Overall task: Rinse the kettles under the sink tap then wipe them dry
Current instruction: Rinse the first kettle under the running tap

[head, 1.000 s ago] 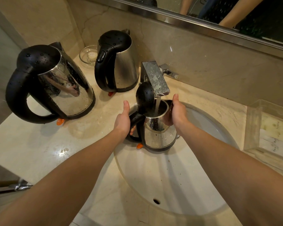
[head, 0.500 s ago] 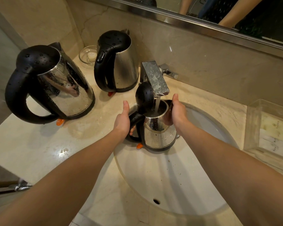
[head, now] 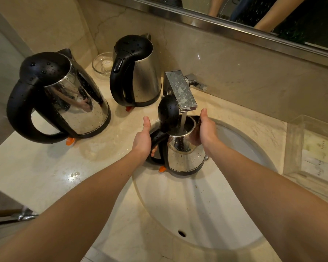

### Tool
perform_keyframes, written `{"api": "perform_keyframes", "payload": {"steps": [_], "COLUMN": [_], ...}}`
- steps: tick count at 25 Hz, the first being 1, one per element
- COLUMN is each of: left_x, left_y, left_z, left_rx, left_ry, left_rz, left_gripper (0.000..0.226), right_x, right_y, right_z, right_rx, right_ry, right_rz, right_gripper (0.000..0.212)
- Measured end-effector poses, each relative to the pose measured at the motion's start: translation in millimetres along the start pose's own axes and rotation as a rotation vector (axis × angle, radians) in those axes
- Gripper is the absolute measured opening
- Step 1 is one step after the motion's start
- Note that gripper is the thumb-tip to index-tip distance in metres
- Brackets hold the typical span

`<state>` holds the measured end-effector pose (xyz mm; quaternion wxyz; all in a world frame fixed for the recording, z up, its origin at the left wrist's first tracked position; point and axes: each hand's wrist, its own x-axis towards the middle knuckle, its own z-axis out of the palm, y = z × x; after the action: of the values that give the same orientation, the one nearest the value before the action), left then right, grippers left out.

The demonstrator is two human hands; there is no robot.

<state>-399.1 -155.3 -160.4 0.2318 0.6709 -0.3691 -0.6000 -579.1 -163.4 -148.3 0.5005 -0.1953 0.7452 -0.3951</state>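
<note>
Bathroom, likely a hotel one: beige marble vanity counter [head: 36,173] held an oval undermount white basin [head: 197,214] below a wall mirror [head: 273,14] with a steel frame. A square chrome tap [head: 180,91], glass soap dish [head: 102,63] and clear amenity tray [head: 311,148] sat on it.

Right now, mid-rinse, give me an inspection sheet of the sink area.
Surface: marble counter, wet patches.
Job's things: open kettle under running tap, over basin; two closed kettles, large and rear, beaded with drops.
Clutter: glass dish; clear tray.
Hands: left hand on handle, right hand on body.
Cables: nothing seen.
Surroundings: mirror above.
</note>
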Motion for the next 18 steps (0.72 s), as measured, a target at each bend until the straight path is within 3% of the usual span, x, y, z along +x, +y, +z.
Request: {"api": "perform_keyframes", "payload": {"steps": [4, 18], "left_x": [-1.3, 1.0], "left_y": [1.2, -0.7], "left_z": [0.2, 1.1], "left_rx": [-0.004, 0.010], "left_ry": [0.002, 0.015], "left_rz": [-0.005, 0.007], "left_gripper": [0.080, 0.098], "right_x": [0.1, 0.1], "right_y": [1.3, 0.4], "right_z": [1.9, 0.7], "right_rx": [0.004, -0.044], "right_ry": [0.011, 0.023], "right_rz": [0.000, -0.031], "right_gripper": [0.075, 0.064]}}
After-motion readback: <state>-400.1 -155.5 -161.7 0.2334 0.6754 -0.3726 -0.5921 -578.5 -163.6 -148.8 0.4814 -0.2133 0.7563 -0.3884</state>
